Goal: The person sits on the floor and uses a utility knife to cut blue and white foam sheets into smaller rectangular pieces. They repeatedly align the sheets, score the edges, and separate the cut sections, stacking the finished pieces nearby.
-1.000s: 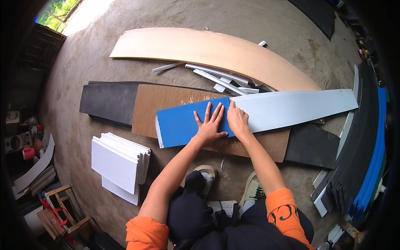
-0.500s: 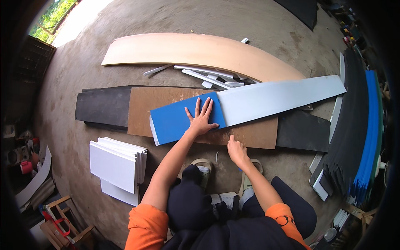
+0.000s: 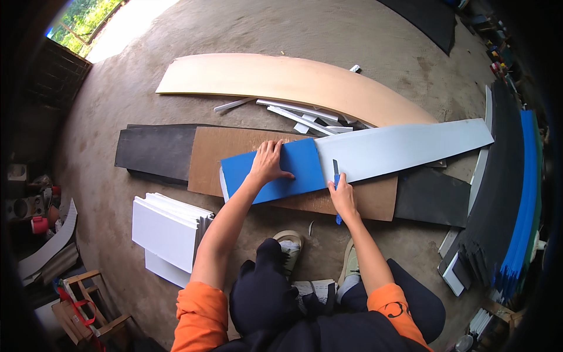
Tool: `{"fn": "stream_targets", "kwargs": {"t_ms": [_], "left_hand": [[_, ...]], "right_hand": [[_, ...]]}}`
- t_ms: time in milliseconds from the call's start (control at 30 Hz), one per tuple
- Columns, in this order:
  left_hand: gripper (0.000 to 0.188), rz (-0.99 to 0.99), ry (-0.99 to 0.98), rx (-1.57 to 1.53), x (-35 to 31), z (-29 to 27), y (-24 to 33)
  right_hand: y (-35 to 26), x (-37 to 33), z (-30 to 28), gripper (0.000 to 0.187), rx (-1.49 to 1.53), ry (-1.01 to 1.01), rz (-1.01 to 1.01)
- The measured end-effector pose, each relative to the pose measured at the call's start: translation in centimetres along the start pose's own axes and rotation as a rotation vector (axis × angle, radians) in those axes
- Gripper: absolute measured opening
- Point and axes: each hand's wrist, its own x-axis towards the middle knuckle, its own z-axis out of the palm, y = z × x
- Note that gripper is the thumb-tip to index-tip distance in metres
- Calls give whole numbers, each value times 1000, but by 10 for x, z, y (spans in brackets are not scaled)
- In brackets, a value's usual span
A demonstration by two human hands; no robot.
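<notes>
A blue foam-like sheet [image 3: 302, 161] lies slantwise over the left end of a long white strip [image 3: 404, 148]. My left hand [image 3: 268, 163] rests on the blue sheet, its fingers reaching the far edge and its thumb stretched out to the right. My right hand [image 3: 343, 198] is closed round a blue-handled utility knife [image 3: 336, 180]. The knife's blade points away from me, over the white strip just right of the blue sheet's edge. Beneath these lies a brown board [image 3: 375, 202].
Black sheets [image 3: 153, 149] lie under the brown board. Beyond is a long beige sheet [image 3: 293, 79] with white offcuts [image 3: 299, 117] beside it. A stack of white blocks [image 3: 167, 229] stands at left; black strips [image 3: 498, 176] and blue strips [image 3: 524, 193] line the right.
My left hand has slid left along the blue sheet toward its far edge. My right hand has turned and moved a little right, bringing the knife and its blade into sight.
</notes>
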Motion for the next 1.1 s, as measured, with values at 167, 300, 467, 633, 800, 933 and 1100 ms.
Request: {"fn": "stream_targets", "kwargs": {"t_ms": [167, 300, 467, 633, 800, 933, 1100], "left_hand": [[83, -24, -9, 59, 8, -18, 12], [38, 15, 61, -316, 10, -52, -23], [28, -313, 393, -599, -1, -128, -49], [33, -467, 655, -1215, -35, -110, -36], [37, -720, 780, -1963, -82, -12, 0], [32, -927, 796, -2045, -100, 33, 18], [44, -1135, 797, -1934, -109, 34, 15]], "right_hand": [[3, 6, 20, 28, 47, 34, 50], [2, -2, 14, 26, 132, 159, 54], [41, -19, 0, 30, 31, 273, 152], [59, -21, 6, 35, -3, 351, 113], [41, -24, 4, 42, -239, 395, 28], [35, -26, 6, 47, -257, 371, 24], [32, -28, 17, 58, -272, 407, 78]]}}
